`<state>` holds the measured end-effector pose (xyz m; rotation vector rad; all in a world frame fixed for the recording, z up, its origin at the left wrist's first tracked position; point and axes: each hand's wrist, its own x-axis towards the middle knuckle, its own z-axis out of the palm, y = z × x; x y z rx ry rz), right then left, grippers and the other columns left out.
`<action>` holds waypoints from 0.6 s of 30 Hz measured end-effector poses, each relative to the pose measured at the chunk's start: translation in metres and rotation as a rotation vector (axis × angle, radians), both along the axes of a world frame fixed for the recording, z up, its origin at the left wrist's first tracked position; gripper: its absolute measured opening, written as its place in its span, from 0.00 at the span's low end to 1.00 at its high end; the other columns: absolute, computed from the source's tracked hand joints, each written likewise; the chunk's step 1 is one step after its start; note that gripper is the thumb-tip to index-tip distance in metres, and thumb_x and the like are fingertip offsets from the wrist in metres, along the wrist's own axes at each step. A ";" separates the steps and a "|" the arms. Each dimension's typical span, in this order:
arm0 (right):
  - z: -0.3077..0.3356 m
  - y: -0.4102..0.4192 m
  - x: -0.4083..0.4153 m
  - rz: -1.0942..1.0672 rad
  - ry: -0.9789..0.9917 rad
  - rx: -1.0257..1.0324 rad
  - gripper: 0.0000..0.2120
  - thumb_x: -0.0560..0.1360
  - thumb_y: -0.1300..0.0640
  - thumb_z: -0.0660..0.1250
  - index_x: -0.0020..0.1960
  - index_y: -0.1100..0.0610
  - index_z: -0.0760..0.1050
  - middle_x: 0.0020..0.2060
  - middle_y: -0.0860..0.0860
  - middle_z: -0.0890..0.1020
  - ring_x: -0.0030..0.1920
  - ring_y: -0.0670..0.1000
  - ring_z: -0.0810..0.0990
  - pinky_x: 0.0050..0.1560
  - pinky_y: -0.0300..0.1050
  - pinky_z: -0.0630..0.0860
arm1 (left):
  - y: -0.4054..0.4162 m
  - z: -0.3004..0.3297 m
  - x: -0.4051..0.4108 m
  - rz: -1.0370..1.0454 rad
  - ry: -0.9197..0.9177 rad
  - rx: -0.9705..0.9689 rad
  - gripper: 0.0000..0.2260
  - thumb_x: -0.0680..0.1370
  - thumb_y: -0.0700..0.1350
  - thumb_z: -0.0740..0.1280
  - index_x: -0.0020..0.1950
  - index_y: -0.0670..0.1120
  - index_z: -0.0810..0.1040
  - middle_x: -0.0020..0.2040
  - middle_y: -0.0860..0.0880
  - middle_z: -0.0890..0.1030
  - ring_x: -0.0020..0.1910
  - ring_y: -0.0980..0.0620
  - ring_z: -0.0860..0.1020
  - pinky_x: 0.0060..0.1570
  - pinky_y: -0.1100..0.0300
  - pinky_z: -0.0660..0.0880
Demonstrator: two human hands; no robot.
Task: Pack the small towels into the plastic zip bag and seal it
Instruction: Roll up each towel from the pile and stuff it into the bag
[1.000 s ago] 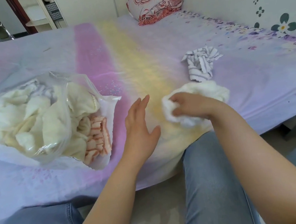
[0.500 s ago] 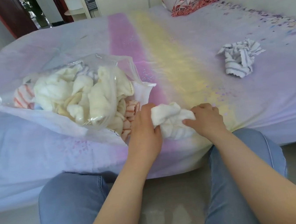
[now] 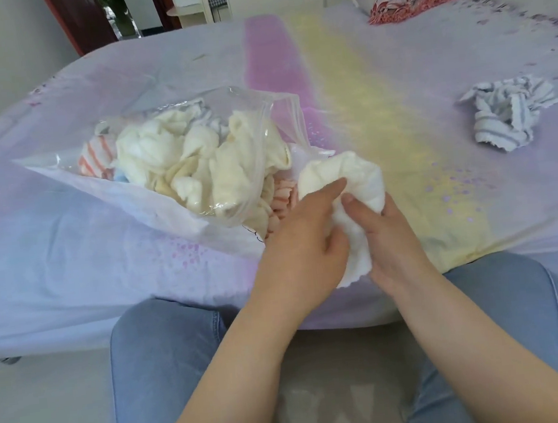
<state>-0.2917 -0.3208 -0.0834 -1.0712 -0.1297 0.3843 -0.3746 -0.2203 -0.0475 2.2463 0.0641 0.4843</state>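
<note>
On the bed (image 3: 68, 254), both hands — left hand (image 3: 303, 239), right hand (image 3: 387, 239) — clutch a bunched white towel (image 3: 347, 183) just right of the zip bag (image 3: 197, 171), whose open mouth faces them, nearer the left hand; a striped towel (image 3: 508, 115) lies well off to the right.

White towel (image 3: 343, 177) between both hands

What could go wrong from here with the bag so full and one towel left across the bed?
The zip bag already bulges, and towels spill from its mouth, so pushing in the white towel held by both hands may push others out or block the seal. The striped towel lies far right and could be missed.
</note>
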 end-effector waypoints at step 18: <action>0.037 0.104 0.004 -0.163 -0.083 -0.011 0.12 0.74 0.44 0.67 0.50 0.52 0.80 0.46 0.53 0.86 0.48 0.54 0.84 0.52 0.56 0.81 | 0.081 0.032 0.005 0.472 0.146 0.700 0.22 0.71 0.59 0.70 0.57 0.47 0.71 0.51 0.50 0.74 0.50 0.47 0.73 0.48 0.52 0.70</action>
